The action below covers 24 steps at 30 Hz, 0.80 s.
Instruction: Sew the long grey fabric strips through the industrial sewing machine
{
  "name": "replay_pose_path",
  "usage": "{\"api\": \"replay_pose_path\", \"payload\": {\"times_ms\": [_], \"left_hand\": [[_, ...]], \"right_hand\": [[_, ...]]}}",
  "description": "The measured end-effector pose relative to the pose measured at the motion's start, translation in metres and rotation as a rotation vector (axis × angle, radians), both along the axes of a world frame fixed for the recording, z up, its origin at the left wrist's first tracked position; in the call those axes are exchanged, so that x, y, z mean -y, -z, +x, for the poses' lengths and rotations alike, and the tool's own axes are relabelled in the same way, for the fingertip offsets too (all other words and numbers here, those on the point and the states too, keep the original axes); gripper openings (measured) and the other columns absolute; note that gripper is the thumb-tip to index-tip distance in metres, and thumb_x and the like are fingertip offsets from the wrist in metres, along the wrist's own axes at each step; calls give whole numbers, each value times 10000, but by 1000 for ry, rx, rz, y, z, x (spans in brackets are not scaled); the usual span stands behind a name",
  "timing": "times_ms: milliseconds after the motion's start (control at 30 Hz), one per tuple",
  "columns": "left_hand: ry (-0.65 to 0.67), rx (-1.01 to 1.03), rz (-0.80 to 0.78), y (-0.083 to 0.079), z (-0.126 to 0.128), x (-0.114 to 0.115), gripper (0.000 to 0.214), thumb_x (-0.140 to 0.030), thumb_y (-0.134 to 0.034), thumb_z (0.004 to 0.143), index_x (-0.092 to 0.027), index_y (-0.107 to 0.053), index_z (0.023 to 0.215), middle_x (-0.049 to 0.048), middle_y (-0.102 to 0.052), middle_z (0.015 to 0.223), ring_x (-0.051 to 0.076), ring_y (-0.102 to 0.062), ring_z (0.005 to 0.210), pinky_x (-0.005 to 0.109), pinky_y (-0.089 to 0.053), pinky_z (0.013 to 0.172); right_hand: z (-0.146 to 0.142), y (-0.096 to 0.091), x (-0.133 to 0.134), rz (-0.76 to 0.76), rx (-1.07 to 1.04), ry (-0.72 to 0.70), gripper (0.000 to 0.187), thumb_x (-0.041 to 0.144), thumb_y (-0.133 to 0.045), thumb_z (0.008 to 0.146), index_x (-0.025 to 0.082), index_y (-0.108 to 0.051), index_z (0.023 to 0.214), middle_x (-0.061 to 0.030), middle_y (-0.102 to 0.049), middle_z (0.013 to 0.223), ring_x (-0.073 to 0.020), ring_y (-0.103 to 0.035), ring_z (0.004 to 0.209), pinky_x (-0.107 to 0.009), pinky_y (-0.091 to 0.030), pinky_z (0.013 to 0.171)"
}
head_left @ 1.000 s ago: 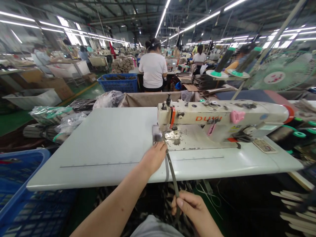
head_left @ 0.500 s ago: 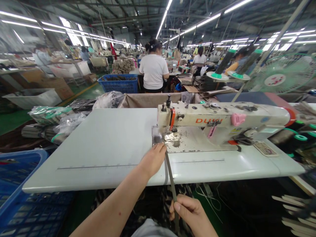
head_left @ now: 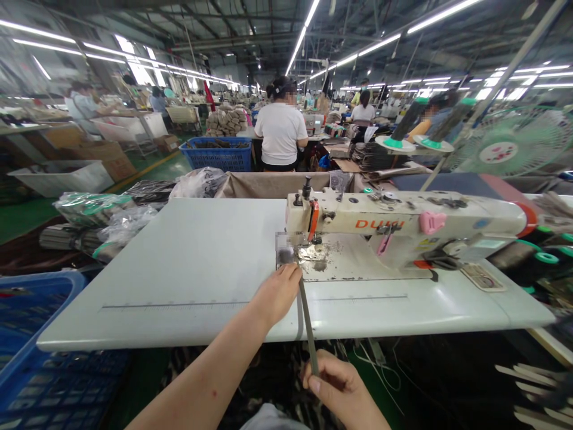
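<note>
Green floor (head_left: 168, 170), strip lights (head_left: 303, 39) overhead

A white-shirted person (head_left: 280, 134) sits facing away, just right of a loaded blue basket (head_left: 217, 160). At left, cardboard boxes (head_left: 105, 164) stand near a white bin (head_left: 58, 181). A green fan (head_left: 498, 153) shows at right.

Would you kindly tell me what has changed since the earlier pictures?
The right hand has shifted slightly left, and the strip has swung with it; its tail below that hand is out of sight. The right hand keeps its grip. The left hand stays at the strip by the sewing machine.
</note>
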<state>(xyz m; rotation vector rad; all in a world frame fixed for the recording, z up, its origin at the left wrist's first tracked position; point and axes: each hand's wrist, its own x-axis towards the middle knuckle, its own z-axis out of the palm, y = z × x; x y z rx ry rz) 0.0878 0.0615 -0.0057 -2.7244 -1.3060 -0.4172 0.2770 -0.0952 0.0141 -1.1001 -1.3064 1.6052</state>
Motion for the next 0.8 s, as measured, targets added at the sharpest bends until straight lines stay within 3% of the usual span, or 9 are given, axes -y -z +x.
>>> {"api": "replay_pose_path", "payload": {"times_ms": [233,800], "left_hand": [[-18,73,-21,-6,1,2,252,-140,-478,1015,-153,-597,1237,127,-631,1342,248,-594,1301,391,-471,1177],[-6,13,1,-4,0,1,245,-158,-473,1022,-148,-596,1232,124,-640,1318,262,-588,1310,407,-467,1189]], "right_hand": [[-5,6,-4,-149,-65,89,355,556,-789,881,202,-785,911,-27,-741,736,-182,-621,696,-290,-432,676],[-3,-5,4,-102,-23,54,409,564,-764,896,184,-789,749,-39,-731,708,-191,-619,690,-309,-455,696]]}}
